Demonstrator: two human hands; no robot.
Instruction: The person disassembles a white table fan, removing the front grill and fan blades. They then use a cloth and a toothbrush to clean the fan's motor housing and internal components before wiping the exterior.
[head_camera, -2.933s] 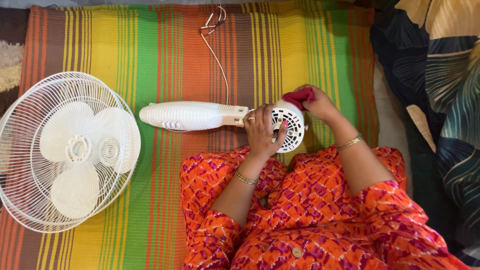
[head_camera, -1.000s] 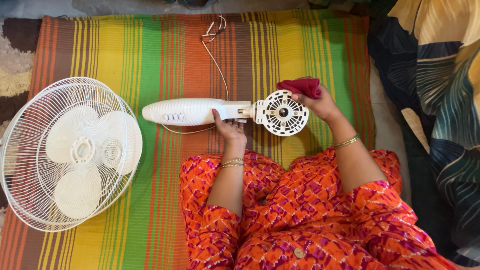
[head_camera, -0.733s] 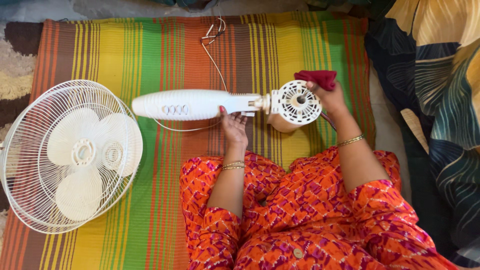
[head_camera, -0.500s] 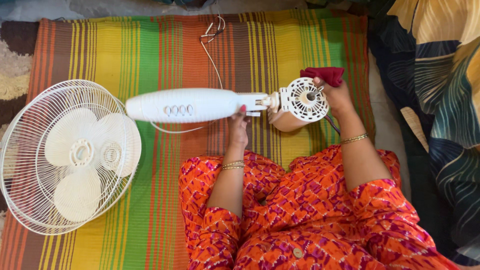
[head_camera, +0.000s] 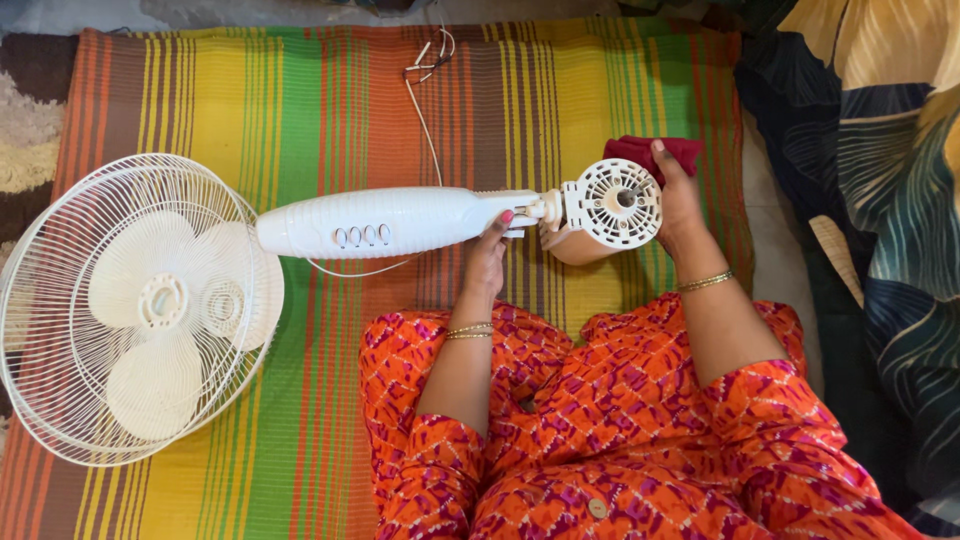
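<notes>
A white fan body (head_camera: 385, 221) with several buttons is lifted a little above the striped mat (head_camera: 300, 110). My left hand (head_camera: 487, 262) grips its neck from below, next to the joint. The round vented motor housing (head_camera: 612, 203) faces up at the right end. My right hand (head_camera: 676, 195) holds the far side of that housing together with a dark red cloth (head_camera: 660, 152) bunched behind it. A thin white cord (head_camera: 425, 110) runs from the fan body to the mat's far edge.
A white fan grille with blades inside (head_camera: 135, 305) lies on the mat's left side. Dark leaf-patterned fabric (head_camera: 870, 180) covers the right. My orange patterned lap (head_camera: 620, 430) fills the bottom centre. A fuzzy rug (head_camera: 25, 140) borders the mat at left.
The fan body was lifted off the mat and shifted right. My left hand moved from the housing to the neck; my right hand with the cloth went behind the housing.
</notes>
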